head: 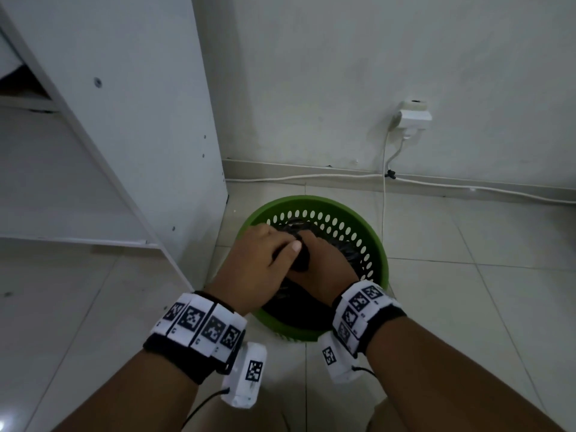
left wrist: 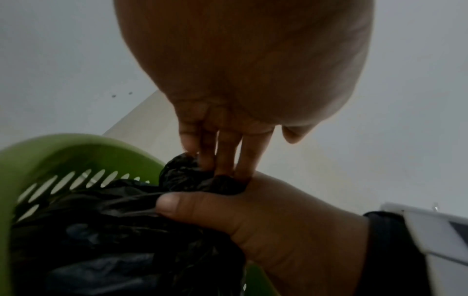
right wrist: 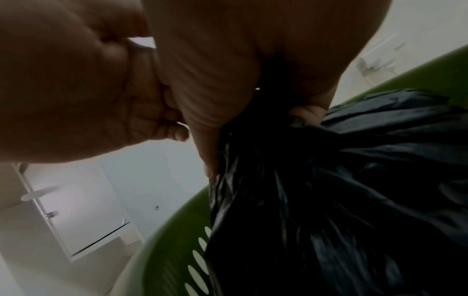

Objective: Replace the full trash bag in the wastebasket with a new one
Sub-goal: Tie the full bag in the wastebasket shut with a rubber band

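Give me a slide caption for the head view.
Both hands gather the black trash bag's neck inside the green wastebasket.

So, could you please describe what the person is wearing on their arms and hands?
Both hands are bare. The left wrist and right wrist each carry a black band ringed with white tiles printed with black square codes. A white coded box hangs under each, trailing a thin black cable. No sleeves show.
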`<state>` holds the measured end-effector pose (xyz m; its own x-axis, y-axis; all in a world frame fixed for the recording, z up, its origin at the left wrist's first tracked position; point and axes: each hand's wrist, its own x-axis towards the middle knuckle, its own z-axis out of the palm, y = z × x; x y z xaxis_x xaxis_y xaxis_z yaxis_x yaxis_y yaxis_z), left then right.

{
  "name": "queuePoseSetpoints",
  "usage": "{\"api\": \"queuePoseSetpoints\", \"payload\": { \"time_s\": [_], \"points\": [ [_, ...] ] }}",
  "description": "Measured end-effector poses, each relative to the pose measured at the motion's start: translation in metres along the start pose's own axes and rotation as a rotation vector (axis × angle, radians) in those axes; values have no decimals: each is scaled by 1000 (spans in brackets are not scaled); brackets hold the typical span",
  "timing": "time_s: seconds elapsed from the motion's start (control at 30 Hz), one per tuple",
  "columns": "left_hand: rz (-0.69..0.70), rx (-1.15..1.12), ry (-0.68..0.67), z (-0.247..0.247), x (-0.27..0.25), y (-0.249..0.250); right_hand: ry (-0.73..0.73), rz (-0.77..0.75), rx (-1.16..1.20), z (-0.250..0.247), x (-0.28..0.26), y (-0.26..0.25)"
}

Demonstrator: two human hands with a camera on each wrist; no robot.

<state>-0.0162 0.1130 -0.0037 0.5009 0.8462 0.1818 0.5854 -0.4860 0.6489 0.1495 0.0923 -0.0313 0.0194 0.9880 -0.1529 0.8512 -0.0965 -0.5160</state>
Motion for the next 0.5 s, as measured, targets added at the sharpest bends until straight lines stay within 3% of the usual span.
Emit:
{"api": "queuePoseSetpoints", "payload": {
  "time_s": [0.07, 0.13, 0.2, 0.3, 0.4, 0.5],
  "points": [
    [-128, 51, 155, 1, -14, -14, 12, -4, 12, -2, -2, 3],
    [-330, 38, 196, 7, -34, -28, 12, -5, -3, -3, -4, 6],
    [-464, -97, 63, 19, -55, -39, -7, 20, 47, -2, -4, 6],
    [-494, -226, -124, 37, -72, -44, -18, 65, 149, 0, -2, 6],
    [-533, -174, -188, 47, -73, -39, -13, 104, 208, 3, -2, 6],
    [-566, -173, -172, 49, -71, -35, 35, 115, 300, 7, -4, 10]
  ]
}}
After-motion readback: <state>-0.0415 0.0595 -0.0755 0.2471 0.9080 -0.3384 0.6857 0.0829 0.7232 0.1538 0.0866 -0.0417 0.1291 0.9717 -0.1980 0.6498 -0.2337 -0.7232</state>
